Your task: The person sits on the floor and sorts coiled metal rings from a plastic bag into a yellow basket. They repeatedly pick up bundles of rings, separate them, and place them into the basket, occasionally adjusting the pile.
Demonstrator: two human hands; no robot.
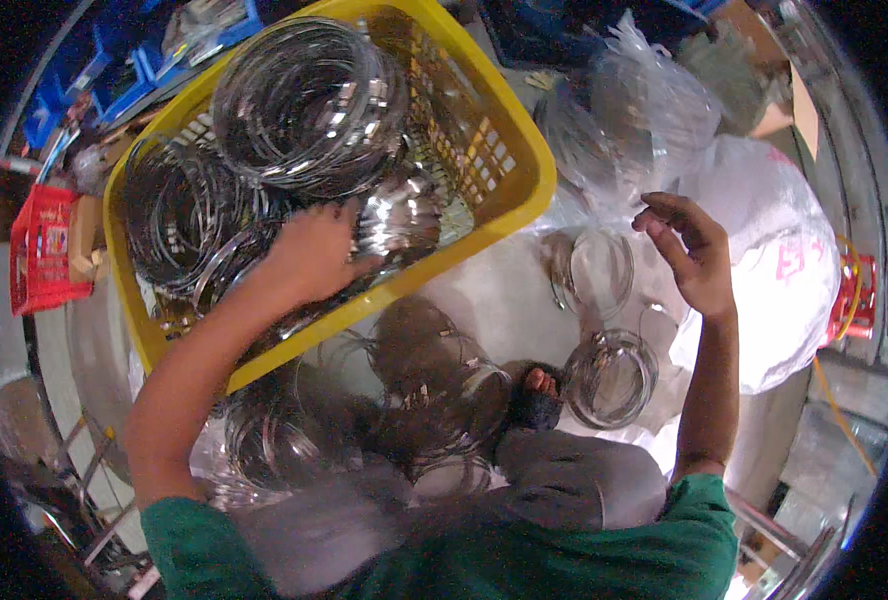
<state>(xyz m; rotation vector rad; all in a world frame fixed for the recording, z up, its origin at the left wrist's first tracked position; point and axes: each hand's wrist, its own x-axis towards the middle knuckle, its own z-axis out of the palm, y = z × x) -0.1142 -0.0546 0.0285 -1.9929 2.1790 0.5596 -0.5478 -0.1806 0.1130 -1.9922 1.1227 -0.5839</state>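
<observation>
Plainly, metal coils point(349, 125) surround the left hand point(316, 248).

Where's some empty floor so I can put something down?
There's a bare patch of pale floor between the yellow basket, the floor coils and the foot. Inside the basket it's crowded: metal coils pile up around the left hand. Floor coils also crowd the legs, and a white sack bulges at the right.

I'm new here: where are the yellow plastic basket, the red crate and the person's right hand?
Yellow plastic basket point(538, 172): head view, on its right-hand rim corner.
Red crate point(34, 255): head view, on its wall.
Right hand point(701, 262): head view, on the hand's middle.
</observation>
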